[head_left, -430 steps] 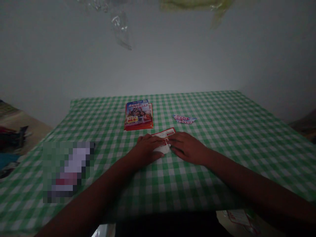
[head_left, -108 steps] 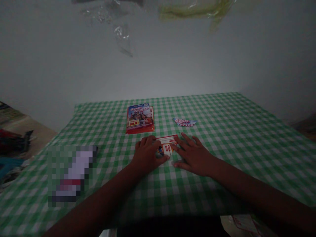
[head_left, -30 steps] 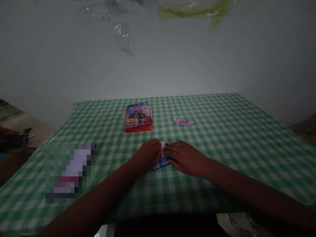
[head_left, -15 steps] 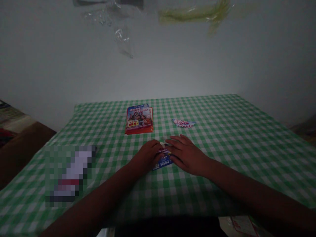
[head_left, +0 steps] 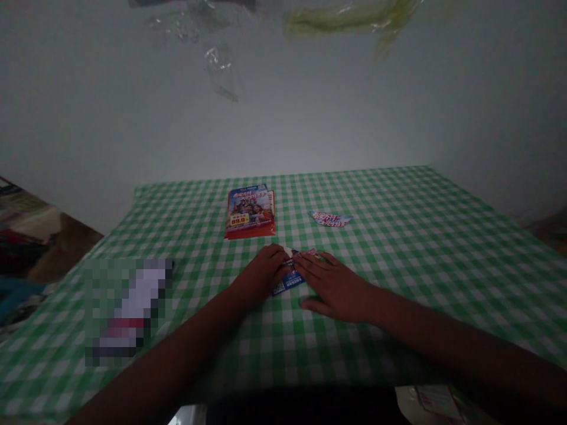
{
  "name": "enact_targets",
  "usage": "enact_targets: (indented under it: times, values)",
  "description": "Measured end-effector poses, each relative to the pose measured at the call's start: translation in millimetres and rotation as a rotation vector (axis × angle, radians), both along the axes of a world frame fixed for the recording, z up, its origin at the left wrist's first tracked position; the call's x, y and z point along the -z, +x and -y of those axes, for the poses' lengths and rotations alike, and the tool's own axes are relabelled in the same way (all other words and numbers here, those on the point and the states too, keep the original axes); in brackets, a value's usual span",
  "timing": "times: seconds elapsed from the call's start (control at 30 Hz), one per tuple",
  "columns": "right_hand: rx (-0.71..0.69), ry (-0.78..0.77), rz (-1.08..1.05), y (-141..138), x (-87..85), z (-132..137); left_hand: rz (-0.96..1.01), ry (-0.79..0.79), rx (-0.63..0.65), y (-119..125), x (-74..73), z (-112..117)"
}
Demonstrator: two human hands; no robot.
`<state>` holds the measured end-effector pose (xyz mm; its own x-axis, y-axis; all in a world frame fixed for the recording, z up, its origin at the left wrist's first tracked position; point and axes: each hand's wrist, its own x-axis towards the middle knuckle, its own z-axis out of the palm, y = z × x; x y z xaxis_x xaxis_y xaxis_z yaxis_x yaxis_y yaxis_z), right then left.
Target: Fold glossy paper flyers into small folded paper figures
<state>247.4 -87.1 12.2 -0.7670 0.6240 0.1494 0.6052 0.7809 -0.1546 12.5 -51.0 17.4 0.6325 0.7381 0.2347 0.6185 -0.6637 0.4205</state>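
A small folded leaflet (head_left: 287, 277), blue and white with some pink, lies on the green checked tablecloth (head_left: 398, 236) between my hands. My left hand (head_left: 259, 273) rests on its left side with the fingers curled down onto the paper. My right hand (head_left: 334, 282) lies flat on its right side, fingers stretched out and pressing the paper to the table. Most of the leaflet is hidden under both hands.
A stack of red and blue leaflets (head_left: 250, 211) lies further back on the table. A small folded pink and blue paper shape (head_left: 331, 218) sits to its right. A blurred-out object (head_left: 128, 307) lies at the left. A white wall (head_left: 283, 118) stands behind the table.
The leaflet went from showing its red and white side to a smaller folded shape showing blue. In the last second my right hand's fingers flattened out over it.
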Motion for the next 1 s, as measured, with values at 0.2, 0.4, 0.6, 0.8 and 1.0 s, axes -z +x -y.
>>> enact_targets:
  times: [0.2,0.4,0.6,0.8,1.0]
  values:
    - [0.027,-0.049,0.034,-3,-0.3,-3,0.024,-0.018,-0.037,3,0.5,-1]
    - [0.028,-0.081,0.055,-2,-3.5,-7,0.047,-0.042,-0.087,7,0.1,-2]
    - [0.021,-0.076,0.052,0,-5.8,-8,0.067,-0.111,0.033,-9,-1.6,-7]
    - [0.011,-0.082,0.043,2,-5.5,-8,-0.004,-0.244,0.133,-29,-9.7,-11]
    - [-0.010,-0.078,0.039,5,-5.1,-12,-0.039,-0.319,0.197,-39,-20.0,-14]
